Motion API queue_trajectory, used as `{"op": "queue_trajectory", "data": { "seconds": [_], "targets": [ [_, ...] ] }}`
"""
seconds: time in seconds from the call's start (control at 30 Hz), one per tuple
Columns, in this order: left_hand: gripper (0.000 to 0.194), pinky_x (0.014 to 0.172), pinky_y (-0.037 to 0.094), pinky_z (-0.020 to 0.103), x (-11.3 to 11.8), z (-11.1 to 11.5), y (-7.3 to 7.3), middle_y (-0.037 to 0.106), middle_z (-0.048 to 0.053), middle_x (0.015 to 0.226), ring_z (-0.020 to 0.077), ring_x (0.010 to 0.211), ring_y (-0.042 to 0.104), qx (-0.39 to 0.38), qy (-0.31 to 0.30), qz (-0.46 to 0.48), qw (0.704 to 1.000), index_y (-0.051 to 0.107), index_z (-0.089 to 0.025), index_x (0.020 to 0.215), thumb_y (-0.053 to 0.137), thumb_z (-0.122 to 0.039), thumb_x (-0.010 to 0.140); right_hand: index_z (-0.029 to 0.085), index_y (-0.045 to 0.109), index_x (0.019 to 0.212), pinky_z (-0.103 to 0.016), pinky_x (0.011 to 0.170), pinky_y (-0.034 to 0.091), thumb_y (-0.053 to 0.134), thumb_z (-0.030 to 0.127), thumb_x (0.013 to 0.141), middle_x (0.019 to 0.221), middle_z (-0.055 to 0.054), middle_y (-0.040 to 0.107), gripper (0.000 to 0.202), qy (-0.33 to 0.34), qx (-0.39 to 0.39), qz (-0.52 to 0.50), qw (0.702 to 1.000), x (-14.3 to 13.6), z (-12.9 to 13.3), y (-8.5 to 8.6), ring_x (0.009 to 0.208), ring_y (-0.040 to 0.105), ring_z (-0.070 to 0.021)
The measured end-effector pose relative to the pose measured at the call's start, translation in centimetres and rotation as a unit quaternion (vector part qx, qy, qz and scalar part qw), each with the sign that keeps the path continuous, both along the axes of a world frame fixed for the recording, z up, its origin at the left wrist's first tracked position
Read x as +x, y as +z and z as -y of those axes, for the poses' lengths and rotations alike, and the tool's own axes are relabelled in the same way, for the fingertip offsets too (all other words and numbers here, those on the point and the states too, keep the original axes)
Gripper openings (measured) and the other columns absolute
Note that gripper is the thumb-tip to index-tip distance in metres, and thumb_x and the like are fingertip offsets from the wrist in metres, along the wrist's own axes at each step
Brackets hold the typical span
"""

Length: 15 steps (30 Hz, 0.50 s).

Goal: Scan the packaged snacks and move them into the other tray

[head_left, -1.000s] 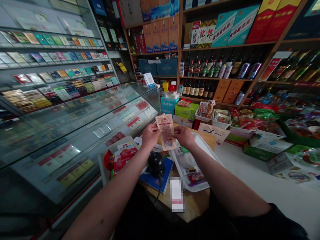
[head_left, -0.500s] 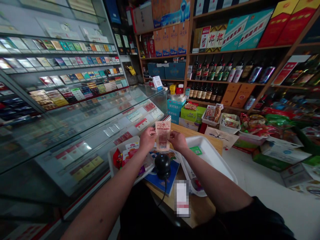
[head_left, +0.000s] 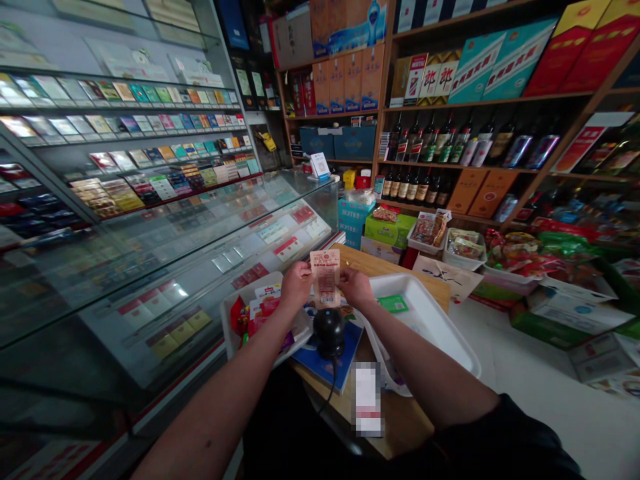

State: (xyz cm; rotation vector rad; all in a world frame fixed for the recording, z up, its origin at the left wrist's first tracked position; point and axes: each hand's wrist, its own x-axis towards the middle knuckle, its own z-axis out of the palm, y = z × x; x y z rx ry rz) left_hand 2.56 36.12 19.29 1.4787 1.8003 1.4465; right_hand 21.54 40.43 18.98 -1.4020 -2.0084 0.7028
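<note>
Between my two hands a small beige snack packet (head_left: 327, 279) with red print is held upright, its printed side with a barcode at the bottom turned to me. My left hand (head_left: 297, 287) pinches its left edge, and my right hand (head_left: 357, 288) pinches the right edge. Just below the packet stands a black barcode scanner (head_left: 329, 332) with a cable, on a blue booklet (head_left: 337, 365). To the left, a white tray (head_left: 231, 340) holds colourful snack packets. Under my right forearm lies another white tray (head_left: 463, 347) with a green packet (head_left: 394, 304) in it.
A blurred-out white rectangle (head_left: 367, 400) lies on the wooden table (head_left: 415, 257) near me. The glass counter (head_left: 210, 233) runs along the left side. Bottle shelves (head_left: 450, 100) stand behind, with snack boxes (head_left: 393, 230) on the floor at the right.
The packet has come down slightly toward the scanner and tilts less, with both hands still on it. The whole view has shifted a little.
</note>
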Motion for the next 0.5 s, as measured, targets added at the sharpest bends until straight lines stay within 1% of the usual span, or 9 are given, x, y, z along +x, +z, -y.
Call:
{"op": "queue_trajectory", "data": {
  "seconds": [0.17,0.33,0.5],
  "targets": [
    [0.023,0.079,0.054,0.032,-0.5,0.3,-0.4,0.077,0.006,0.095,0.0212,0.088,0.072,0.001,0.0,0.001,1.0,0.065,-0.019,0.1,0.064,-0.02,0.078,0.022,0.074,0.083,-0.022,0.068,0.041,0.064,0.012,0.079,0.084,0.0,0.076,0.014,0.008,0.002,-0.008,1.0,-0.5,-0.1,-0.3,0.078,0.066,-0.0152],
    [0.022,0.08,0.055,0.032,-0.8,0.6,-0.4,0.077,0.006,0.094,0.021,0.087,0.072,0.01,0.023,0.004,1.0,0.066,-0.02,0.099,0.066,-0.022,0.077,0.022,0.075,0.083,-0.023,0.067,0.041,0.064,0.013,0.079,0.082,-0.001,0.075,0.015,0.01,0.007,0.0,1.0,-1.0,-0.2,-0.5,0.077,0.066,-0.0159],
    [0.019,0.083,0.055,0.032,-1.4,0.7,-0.9,0.077,0.006,0.097,0.0213,0.091,0.073,0.018,0.007,0.011,1.0,0.066,-0.021,0.097,0.066,-0.023,0.078,0.023,0.075,0.084,-0.022,0.066,0.04,0.064,0.013,0.079,0.083,0.0,0.075,0.015,0.02,0.001,-0.011,1.0,-1.4,-0.1,-0.6,0.077,0.065,-0.0148]
  ]
}}
